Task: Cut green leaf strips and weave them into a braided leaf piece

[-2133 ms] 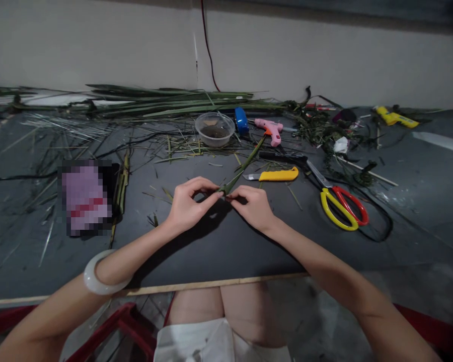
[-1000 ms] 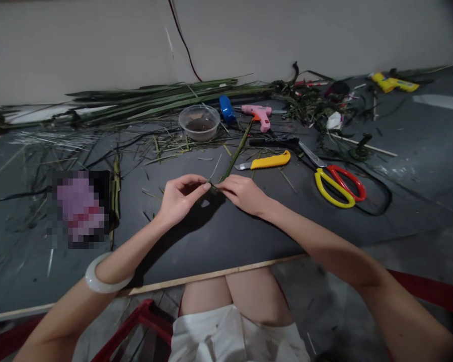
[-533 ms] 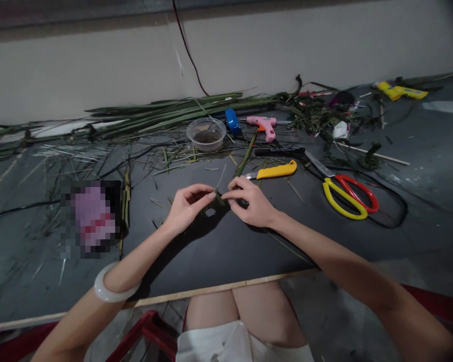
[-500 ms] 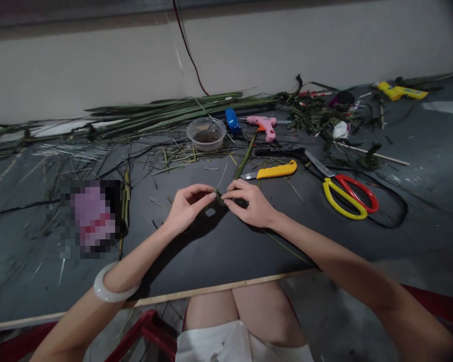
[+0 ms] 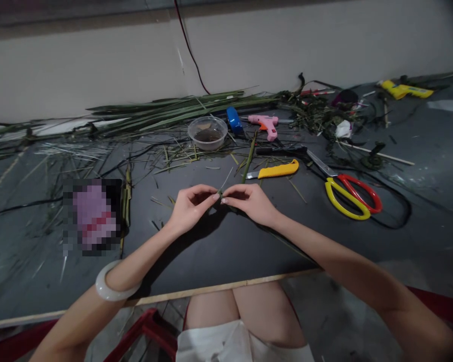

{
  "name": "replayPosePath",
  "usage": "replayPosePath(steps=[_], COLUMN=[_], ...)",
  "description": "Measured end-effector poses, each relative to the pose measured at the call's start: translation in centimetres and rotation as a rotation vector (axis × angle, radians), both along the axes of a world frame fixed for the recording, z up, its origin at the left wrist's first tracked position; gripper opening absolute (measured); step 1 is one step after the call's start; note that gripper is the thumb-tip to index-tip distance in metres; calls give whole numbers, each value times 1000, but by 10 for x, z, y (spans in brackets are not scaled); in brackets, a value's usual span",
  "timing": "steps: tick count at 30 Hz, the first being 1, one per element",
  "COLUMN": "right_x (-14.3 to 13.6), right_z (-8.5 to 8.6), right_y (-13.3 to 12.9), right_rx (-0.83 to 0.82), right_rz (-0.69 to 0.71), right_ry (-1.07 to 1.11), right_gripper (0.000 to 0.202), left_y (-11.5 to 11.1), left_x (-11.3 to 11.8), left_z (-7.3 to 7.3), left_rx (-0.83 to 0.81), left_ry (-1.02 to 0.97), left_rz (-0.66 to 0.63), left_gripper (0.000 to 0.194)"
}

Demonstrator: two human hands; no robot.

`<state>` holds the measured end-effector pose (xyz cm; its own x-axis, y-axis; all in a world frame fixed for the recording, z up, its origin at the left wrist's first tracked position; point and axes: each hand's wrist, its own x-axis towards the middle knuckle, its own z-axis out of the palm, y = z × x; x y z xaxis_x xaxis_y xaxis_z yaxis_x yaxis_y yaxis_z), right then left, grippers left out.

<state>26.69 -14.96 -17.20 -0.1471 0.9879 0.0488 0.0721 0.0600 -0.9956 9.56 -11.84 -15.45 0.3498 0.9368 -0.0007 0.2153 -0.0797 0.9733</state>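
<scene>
Fingertips of my left hand (image 5: 192,206) and my right hand (image 5: 253,202) meet over the middle of the dark table, both pinched on a small piece of green leaf (image 5: 221,193). A thin pale wire or stem (image 5: 227,177) sticks up from it toward the back. The fingers hide most of the piece. A long green leaf strip (image 5: 249,158) runs back from beside my right hand, and another strip passes under my right forearm. Just behind my right hand lies a yellow-handled utility knife (image 5: 278,170).
Scissors (image 5: 349,193) with red and yellow handles lie at right. Behind are a clear bowl (image 5: 207,134) of dark liquid, blue tape (image 5: 234,120), a pink glue gun (image 5: 265,124), a yellow glue gun (image 5: 405,90) and long leaves (image 5: 166,113). A blurred-out phone-like object (image 5: 94,213) lies left.
My right hand's fingers have closed in nearer to my left fingertips, and less of the green piece shows. The long strip behind has swung more upright. The view shifted slightly.
</scene>
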Motion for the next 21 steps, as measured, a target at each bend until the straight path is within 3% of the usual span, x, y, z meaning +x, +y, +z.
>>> replayPosePath(steps=[5,8,12,21], right_x=[3,5,5,4], right_z=[5,4,1,-5], right_y=[-4,-4,-4,0], right_rx=[334,388,327,10], right_rz=[-43,-39,-52,-44], right_ry=[-306,-347,-304,10], right_gripper=[11,11,8,11], left_y=[2,4,4,0], left_x=[-1,-2,-3,-2], left_z=[-2,-3,-4,-1], left_rx=[-83,-102,-105,-10], left_ry=[8,32,52,86], left_rz=[-12,-36,-40,-124], left_gripper=[37,32,28,21])
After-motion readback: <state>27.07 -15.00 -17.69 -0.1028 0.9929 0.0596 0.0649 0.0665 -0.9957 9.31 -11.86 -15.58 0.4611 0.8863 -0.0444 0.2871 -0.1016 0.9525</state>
